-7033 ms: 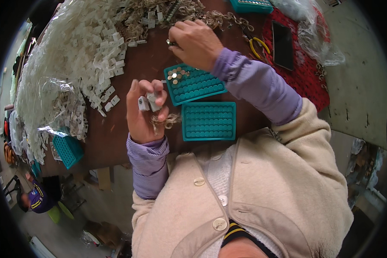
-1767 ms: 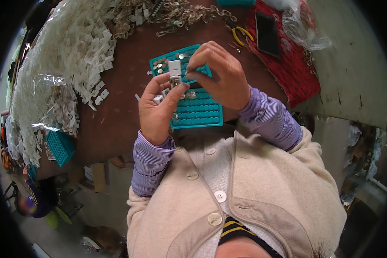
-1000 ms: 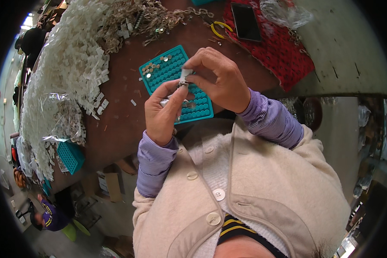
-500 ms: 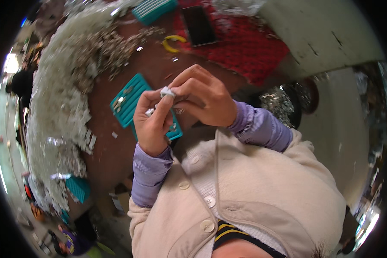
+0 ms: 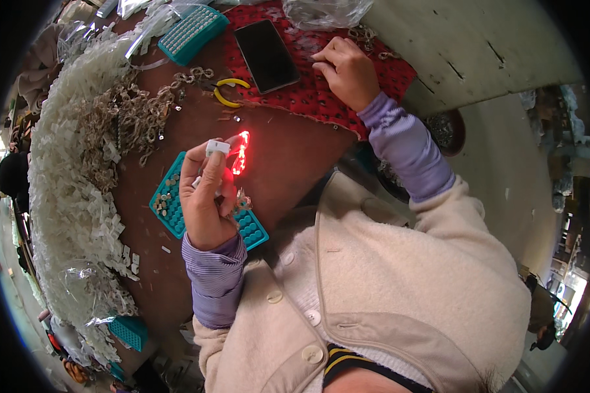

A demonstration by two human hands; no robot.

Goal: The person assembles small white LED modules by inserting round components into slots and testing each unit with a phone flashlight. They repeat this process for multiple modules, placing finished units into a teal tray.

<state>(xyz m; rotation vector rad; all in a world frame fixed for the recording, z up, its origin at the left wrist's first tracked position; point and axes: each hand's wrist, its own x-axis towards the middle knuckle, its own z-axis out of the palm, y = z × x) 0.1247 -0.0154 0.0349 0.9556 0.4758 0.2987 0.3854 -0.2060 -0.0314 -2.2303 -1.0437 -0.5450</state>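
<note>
- A small white rectangular plastic box (image 5: 217,148) sits above the table, clamped between the thumb and fingers of the left hand (image 5: 206,203).
- A string of glowing red lights (image 5: 241,152) hangs in a narrow loop just right of the box; glare blurs its strands, and where it joins the box cannot be made out.
- A second white piece (image 5: 196,183) is tucked among the left fingers, mostly covered by them; pale looped wire (image 5: 242,200) spills out beside the palm.
- Under that hand, a teal plastic tray with round silver discs (image 5: 167,204) and another teal tray with round hollows (image 5: 252,230) lie close together, both partly hidden by hand and sleeve.
- Brown tabletop (image 5: 288,154) runs from the red lights to the edge of the red patterned cloth (image 5: 328,108), leaving room on the left hand's inner side.
- The right hand (image 5: 349,72) is over that cloth, well apart from the left, fingers bent and fingertips near one another; whether they pinch anything cannot be told.
- A black flat phone (image 5: 267,56) lies between the right hand and the yellow-handled pliers (image 5: 231,92).
- A large heap of white plastic pieces (image 5: 72,203) and tangled beige wire (image 5: 105,134) crowd the left side; single pieces in them blur together.
- A clear plastic bag (image 5: 328,12) is cut off by the upper rim.
</note>
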